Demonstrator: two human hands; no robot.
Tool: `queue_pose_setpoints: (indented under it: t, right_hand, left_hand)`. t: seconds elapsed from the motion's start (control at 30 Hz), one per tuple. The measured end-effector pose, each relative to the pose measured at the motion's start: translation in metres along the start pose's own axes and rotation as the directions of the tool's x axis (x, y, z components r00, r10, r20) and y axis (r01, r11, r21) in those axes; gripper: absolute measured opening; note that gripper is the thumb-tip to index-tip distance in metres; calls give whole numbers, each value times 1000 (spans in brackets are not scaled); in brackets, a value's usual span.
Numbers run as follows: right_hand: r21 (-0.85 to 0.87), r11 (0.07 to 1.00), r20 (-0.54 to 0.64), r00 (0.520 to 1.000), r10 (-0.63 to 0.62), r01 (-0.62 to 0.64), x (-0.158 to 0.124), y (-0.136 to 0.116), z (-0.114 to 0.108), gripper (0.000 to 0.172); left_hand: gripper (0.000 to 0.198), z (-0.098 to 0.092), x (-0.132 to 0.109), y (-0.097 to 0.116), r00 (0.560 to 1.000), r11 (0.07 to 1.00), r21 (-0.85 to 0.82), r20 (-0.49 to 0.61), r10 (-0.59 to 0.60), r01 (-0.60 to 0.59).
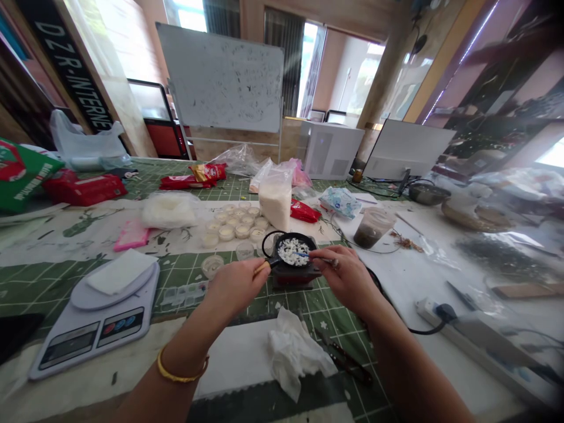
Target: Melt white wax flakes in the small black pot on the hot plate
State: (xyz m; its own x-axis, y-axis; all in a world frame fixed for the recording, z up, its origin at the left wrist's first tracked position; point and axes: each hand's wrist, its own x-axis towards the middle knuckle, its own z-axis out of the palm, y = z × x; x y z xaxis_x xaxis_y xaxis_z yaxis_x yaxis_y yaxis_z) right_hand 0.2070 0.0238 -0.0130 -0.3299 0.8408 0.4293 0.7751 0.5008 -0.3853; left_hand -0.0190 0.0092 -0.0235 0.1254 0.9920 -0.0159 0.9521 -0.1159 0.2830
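Observation:
A small black pan [311,239] sits on a little hot plate [293,280] in the middle of the table. White bits [291,249] fill the pan. My left hand [240,285] is closed round the pan's wooden handle [261,268]. From the other side, my right hand [346,276] pinches a thin stirring stick [315,256], its tip among the white bits. Just behind the pan stands a clear bag of pale granules [275,200]. Several small round cups [238,223] of pale material are grouped to the left of it.
A white kitchen scale [101,311] lies on the left. Crumpled tissue [295,352] and a dark-handled tool [348,358] lie in front of the hot plate. A cup of dark material [372,229] and a power strip [476,341] with a black cable occupy the right side.

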Motion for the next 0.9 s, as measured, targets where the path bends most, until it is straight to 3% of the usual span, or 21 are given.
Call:
queue_pose_setpoints:
  t: [0.07,0.17,0.3,0.43,0.57,0.67,0.77,0.9]
  right_hand:
    - [-8,1000,-21,999,29,-29,2,3,2,26]
    - [-18,999,46,999,27,-27,5,6,7,25]
    - [2,1000,-13,1000,0,0,5,5,9,26]
    - [28,999,86,996,-30,28,2,2,3,24]
    - [83,997,65,998,-3,-2,-1,2,-9,25]
    - [29,999,81,997,18,-20,-1,4,-13,24]
    - [32,998,16,999,46,-46,-1,4,-13,25]
    - [50,999,88,996,3,-7,0,4,-9,25]
  left_hand:
    - [37,0,-1,0,1000,1000,-12,-3,5,-5]
    - [37,-1,-1,0,1000,999,-35,-3,15,-15]
    - [37,-1,-1,1,1000,1000,-16,-12,13,-13]
    - [37,-1,-1,0,1000,1000,-18,-7,18,-18]
    - [36,-1,-1,0,1000,1000,-1,-8,5,-5]
    - [37,-1,-1,1,1000,1000,-2,1,-4,4]
    - [36,-1,-1,1,1000,1000,-2,-4,-6,6]
    - [37,-1,-1,1,1000,1000,-9,-3,-2,2]
